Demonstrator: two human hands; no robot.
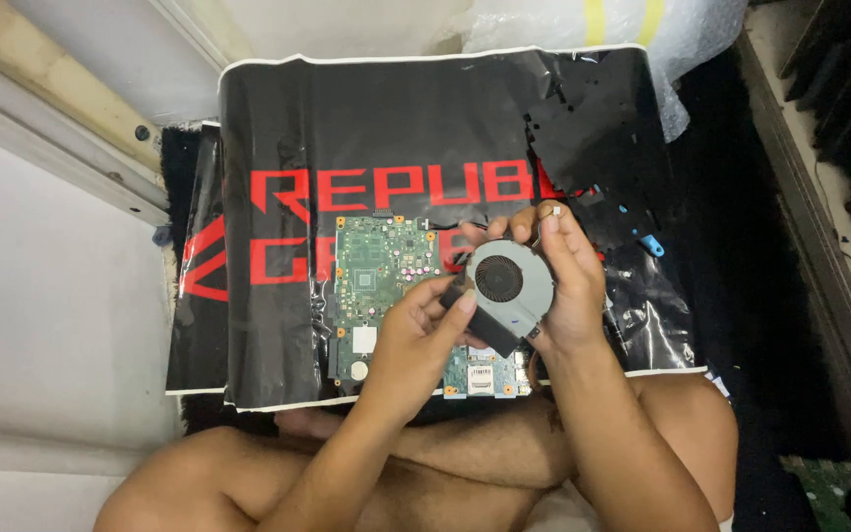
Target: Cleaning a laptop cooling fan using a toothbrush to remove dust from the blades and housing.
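Both hands, left hand (pixel 416 330) and right hand (pixel 568 281), fingers clamped on the cooling fan (pixel 509 286) above the motherboard (pixel 376 281); grip by the edges, avoiding blades.

Two bare forearms, no sleeves, no watch or rings. Left hand (pixel 416 330), right hand (pixel 563 281) ungloved, short nails. Bare legs, hairy shin.

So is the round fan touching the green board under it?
Apart. The head view shows both hands, left hand and right hand, holding the cooling fan lifted above the green circuit board lying on the black mat.
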